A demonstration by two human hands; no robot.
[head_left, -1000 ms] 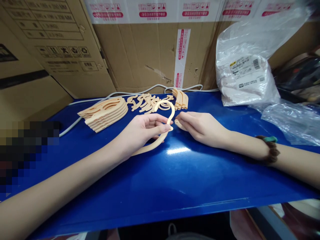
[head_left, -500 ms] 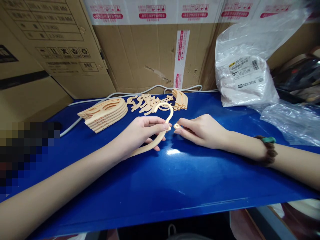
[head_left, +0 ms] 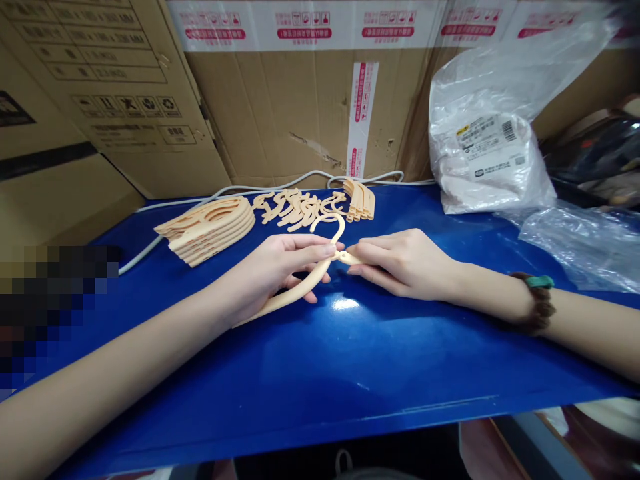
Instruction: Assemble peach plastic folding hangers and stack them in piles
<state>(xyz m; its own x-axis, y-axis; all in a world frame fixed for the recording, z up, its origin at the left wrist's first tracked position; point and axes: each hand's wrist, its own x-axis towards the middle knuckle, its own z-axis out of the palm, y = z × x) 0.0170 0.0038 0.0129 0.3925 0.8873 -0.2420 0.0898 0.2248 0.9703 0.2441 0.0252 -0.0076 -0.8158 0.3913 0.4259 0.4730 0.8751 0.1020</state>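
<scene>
Brown cardboard boxes stand behind a glossy blue tabletop — bright reflection near its middle.

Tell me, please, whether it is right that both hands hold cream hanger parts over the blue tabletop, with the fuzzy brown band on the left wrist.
Not quite: the fuzzy brown band is on the right wrist, as the head view shows. The left hand and the right hand do hold cream hanger parts over the blue tabletop.
</scene>
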